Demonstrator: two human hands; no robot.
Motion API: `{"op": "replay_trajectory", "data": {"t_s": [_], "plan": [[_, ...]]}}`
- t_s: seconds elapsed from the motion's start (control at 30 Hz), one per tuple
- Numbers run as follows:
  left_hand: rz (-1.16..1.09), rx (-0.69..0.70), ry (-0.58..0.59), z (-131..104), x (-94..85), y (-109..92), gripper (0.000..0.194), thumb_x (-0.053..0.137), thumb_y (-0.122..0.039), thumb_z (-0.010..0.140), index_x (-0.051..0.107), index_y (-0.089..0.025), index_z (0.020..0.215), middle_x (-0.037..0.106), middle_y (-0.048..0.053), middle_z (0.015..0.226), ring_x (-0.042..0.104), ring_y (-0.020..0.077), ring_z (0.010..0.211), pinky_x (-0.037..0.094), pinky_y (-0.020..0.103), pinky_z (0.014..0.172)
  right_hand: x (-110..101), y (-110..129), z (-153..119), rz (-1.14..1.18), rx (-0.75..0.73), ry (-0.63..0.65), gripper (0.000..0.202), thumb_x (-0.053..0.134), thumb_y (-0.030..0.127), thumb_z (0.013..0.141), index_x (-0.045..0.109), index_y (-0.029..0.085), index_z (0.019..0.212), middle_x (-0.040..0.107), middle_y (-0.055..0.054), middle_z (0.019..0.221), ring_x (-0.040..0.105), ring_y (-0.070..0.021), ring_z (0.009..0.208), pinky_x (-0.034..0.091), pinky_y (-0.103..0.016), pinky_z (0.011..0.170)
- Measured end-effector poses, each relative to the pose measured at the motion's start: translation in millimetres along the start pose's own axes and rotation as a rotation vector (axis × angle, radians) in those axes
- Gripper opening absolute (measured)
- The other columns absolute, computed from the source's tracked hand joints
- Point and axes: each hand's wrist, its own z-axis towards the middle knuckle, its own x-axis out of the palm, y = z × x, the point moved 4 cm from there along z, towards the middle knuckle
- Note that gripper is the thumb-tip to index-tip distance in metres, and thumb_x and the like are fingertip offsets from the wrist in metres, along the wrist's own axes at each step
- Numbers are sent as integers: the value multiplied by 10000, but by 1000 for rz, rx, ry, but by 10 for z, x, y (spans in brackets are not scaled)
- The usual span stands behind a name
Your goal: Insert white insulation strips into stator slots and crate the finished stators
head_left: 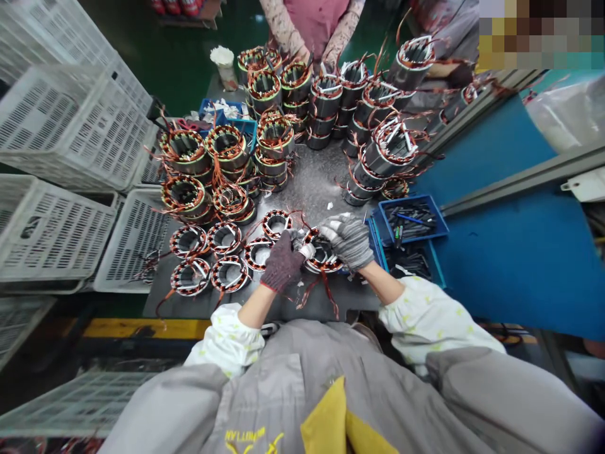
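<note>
A ring-shaped stator with copper windings (323, 253) lies on the metal table (312, 180) between my hands, its reddish leads trailing toward me. My left hand (284, 260), in a dark purple glove, is closed at the stator's left edge, around something I cannot make out; white material shows at its fingertips. My right hand (347, 239), in a grey and white striped glove, has its fingers bent over the stator's right rim. Several low wound rings, such as one at the front (230, 274), lie to the left of my hands.
Stacked stators (273, 142) stand along the left and back of the table. Blue bins (411, 219) with dark sleeves sit right. White crates (132, 243) stand left. Across the table is a person in patterned sleeves (286, 28); a blue panel (501, 233) is at right.
</note>
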Motion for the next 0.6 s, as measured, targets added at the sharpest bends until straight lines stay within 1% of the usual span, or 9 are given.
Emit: {"op": "replay_trajectory", "data": {"t_s": [0.07,0.13,0.2,0.27,0.33,0.4,0.5,0.57,0.6], "plan": [[6,14,14,4,-5,27,370,767,-435,871,646,-227,1152,754,39,996,689,220,882,554,367,826,-165,-204,-20,207,113,-201,445,409,471,1090,753,231,940,788,-100,989,731,-258,966,582,-447,953],[43,65,29,-17,-39,10,374,755,-430,887,652,-225,1182,760,44,1008,702,228,897,560,371,834,-345,-442,3,407,201,-340,529,297,558,1092,671,263,862,737,-77,876,718,-232,853,610,-427,878],[149,196,-34,-63,-109,-105,352,695,-418,942,663,-219,1230,768,72,1073,715,251,982,556,397,899,-500,-688,-9,554,299,-416,563,258,648,1063,553,287,746,643,-40,726,670,-214,730,619,-417,830],[295,407,-136,-120,-145,-334,334,582,-388,1022,671,-222,1298,764,106,1186,698,273,1132,518,435,1012,-587,-889,-114,577,387,-443,530,368,700,1012,530,285,723,625,-30,705,656,-215,728,616,-427,857],[437,612,-160,-142,-58,-622,364,485,-366,1072,670,-242,1359,741,117,1307,635,287,1293,452,468,1108,-556,-1008,-290,495,445,-411,447,555,682,929,629,259,806,710,-58,822,685,-241,822,604,-456,923],[566,716,-48,-79,160,-884,398,471,-395,1080,662,-245,1395,718,121,1376,579,306,1376,413,487,1138,-381,-1043,-479,451,470,-303,412,640,623,880,719,226,957,778,-96,994,717,-279,940,589,-489,990],[729,677,215,117,547,-1098,413,490,-470,1061,725,-210,1281,752,146,1275,628,351,1278,437,512,1071,-17,-987,-751,393,493,-131,397,545,521,945,767,227,1094,807,-114,1132,737,-300,1091,568,-508,1068],[770,646,323,226,711,-1125,388,498,-472,1048,772,-218,1151,783,142,1131,676,358,1151,449,527,1026,159,-930,-920,301,472,-46,336,544,419,964,782,236,1113,816,-106,1149,743,-281,1130,569,-478,1079],[761,671,352,261,754,-1120,364,505,-453,1040,785,-232,1114,789,134,1088,687,354,1115,445,536,1030,211,-920,-1006,245,460,5,291,568,368,963,789,238,1101,822,-95,1132,752,-262,1108,580,-444,1061]]}}
